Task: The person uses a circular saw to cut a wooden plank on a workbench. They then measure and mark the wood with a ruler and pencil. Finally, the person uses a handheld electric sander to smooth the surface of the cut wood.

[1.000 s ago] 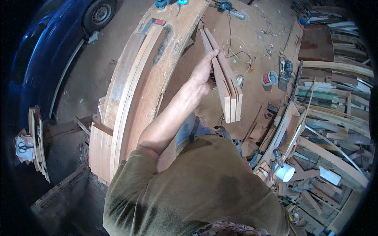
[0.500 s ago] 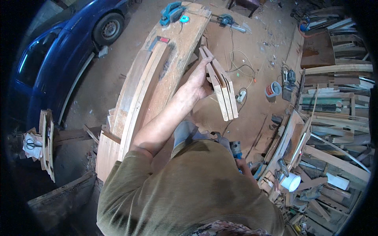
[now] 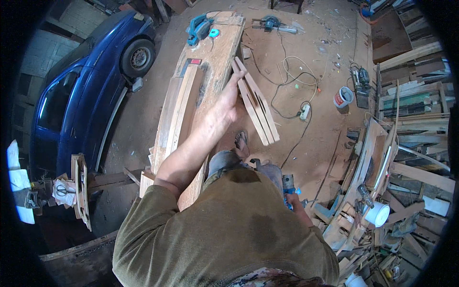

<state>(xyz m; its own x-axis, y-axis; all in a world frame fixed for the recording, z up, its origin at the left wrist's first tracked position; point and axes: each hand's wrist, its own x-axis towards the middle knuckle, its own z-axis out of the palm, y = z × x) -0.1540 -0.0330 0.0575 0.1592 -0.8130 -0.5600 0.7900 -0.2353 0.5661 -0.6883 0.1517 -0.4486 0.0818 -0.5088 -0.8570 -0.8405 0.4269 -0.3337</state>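
Observation:
My left hand (image 3: 231,98) is closed around the upper part of a few wooden boards (image 3: 263,131), held slanting beside the workbench (image 3: 223,45). The boards lie side by side with narrow gaps, their lower ends toward me. By my right hip, my right hand (image 3: 298,208) grips a blue power tool (image 3: 288,183) with a grey lower part; my body partly hides it, so its exact kind is unclear. On the bench lie long curved wooden pieces (image 3: 183,107), a square with a red handle (image 3: 193,61), a blue electric planer (image 3: 198,29) and a teal tape measure (image 3: 213,33).
A circular saw (image 3: 270,23), a power strip (image 3: 305,112) with trailing cords and a bucket (image 3: 343,97) are on the floor. Stacked timber (image 3: 420,122) lines the right side, with a white container (image 3: 377,214) nearer me. A blue car (image 3: 81,81) stands at left.
The view has shifted, showing more of the car and a foot on the floor. The boards in my left hand look slightly lower and more tilted. Both hands keep their hold.

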